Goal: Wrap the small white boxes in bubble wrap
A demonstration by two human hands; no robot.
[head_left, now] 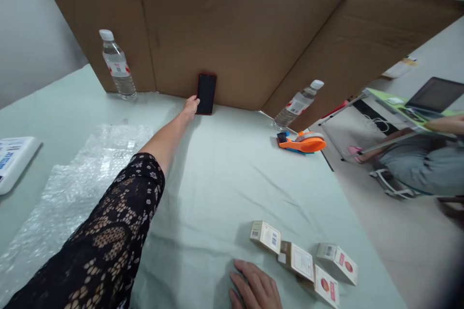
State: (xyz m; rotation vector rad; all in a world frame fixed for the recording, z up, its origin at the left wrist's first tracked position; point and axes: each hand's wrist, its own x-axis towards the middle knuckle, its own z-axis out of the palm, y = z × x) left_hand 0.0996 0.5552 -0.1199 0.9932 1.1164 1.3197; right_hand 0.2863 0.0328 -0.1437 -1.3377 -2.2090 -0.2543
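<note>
Phone [206, 94]: dark screen, thin red edging, stands upright at twelve o'clock against cardboard [235, 34] | left grip [190, 107]: pinched on its nine-o'clock edge | right grip [256, 287]: fingers loosely spread at six o'clock over worktop [213, 174], holding nothing visible

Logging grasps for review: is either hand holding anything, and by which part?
The left hand holds the phone by its lower left edge; the right hand holds nothing visible.

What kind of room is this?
It looks like a workroom or office, though I can't be sure. There's a laptop on a small green table, and an orange tape dispenser near tall cardboard panels.
</note>
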